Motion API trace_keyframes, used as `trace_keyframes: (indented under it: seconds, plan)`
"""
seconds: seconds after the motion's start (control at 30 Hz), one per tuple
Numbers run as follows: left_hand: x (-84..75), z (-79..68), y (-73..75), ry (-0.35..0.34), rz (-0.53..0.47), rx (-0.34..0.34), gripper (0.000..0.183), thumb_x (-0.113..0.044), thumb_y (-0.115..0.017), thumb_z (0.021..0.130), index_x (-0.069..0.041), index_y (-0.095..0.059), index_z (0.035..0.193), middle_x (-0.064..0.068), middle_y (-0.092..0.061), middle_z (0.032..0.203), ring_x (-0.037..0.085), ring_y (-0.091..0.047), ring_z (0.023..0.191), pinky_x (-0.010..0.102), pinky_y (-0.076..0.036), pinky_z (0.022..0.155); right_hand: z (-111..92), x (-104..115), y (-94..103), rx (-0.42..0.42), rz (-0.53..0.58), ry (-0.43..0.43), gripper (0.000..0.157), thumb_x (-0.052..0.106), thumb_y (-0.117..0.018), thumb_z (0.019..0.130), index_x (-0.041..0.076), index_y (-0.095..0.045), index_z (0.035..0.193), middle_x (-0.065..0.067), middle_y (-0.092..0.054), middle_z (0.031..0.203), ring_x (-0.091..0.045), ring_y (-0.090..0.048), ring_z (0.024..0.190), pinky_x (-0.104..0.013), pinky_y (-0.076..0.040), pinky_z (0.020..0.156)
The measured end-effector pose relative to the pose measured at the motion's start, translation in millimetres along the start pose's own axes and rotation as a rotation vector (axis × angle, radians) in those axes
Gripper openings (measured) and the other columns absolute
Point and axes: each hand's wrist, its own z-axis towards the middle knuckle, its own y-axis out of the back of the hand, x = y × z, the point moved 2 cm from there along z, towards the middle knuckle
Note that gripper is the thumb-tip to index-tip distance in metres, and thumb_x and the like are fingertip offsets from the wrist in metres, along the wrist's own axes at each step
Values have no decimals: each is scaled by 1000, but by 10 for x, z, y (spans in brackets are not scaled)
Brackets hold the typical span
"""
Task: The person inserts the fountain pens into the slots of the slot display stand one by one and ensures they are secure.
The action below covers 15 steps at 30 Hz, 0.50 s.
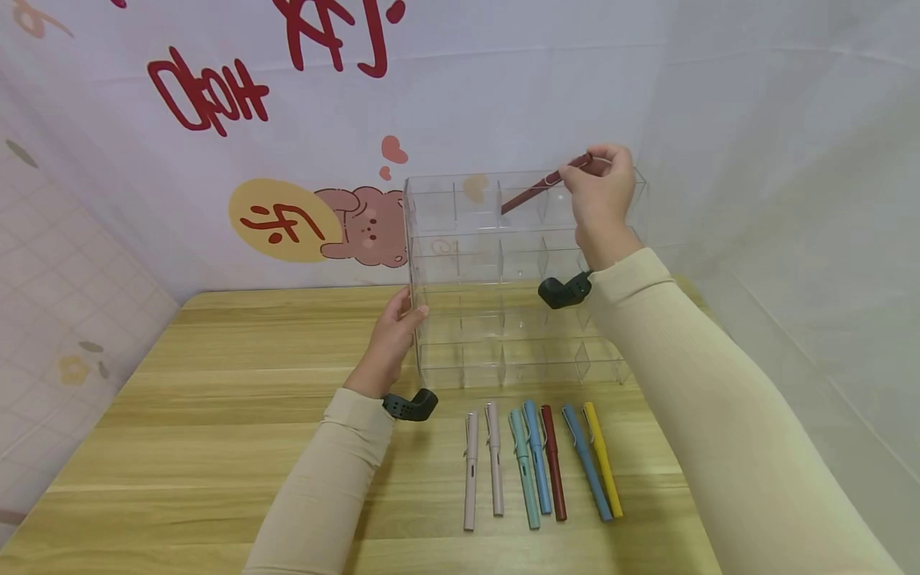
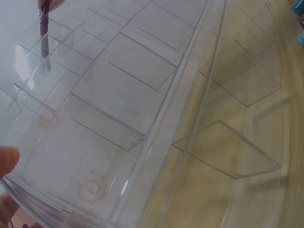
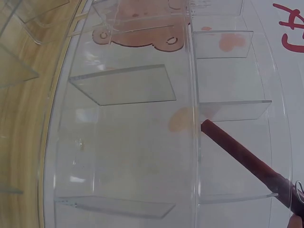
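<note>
My right hand (image 1: pixel 605 188) pinches a dark red pen (image 1: pixel 535 192) near its upper end. The pen slants down to the left, its lower tip at the top row of a clear acrylic rack (image 1: pixel 413 239) with divided compartments. In the right wrist view the pen (image 3: pixel 247 159) crosses one top-row compartment, its tip beside a divider. My left hand (image 1: pixel 388 339) grips the rack's left side, thumb on the front edge and fingers behind. Only parts of this hand's fingers (image 2: pixel 7 161) show in the left wrist view.
Several capped pens lie in a loose row before the rack: two pale grey-pink pens (image 1: pixel 471 479), a mint one (image 1: pixel 526 479), a second dark red one (image 1: pixel 553 471), blue ones (image 1: pixel 588 471) and a yellow one (image 1: pixel 604 463). A printed cloth (image 1: pixel 180 160) hangs behind the wooden table (image 1: pixel 216 383).
</note>
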Motion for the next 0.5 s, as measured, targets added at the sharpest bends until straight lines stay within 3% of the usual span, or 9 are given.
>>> trace_keyframes:
  seconds: [0.5]
  plan:
    - [19,10,0,-5,-10,1,53,-22,-50,101,-21,-32,151,9,-36,149,29,-39,133,54,-32,108,-52,12,45,6,7,-6,40,-4,-66,86,9,-49,119,0,-51,101,-11,-52,92,-26,-48,86]
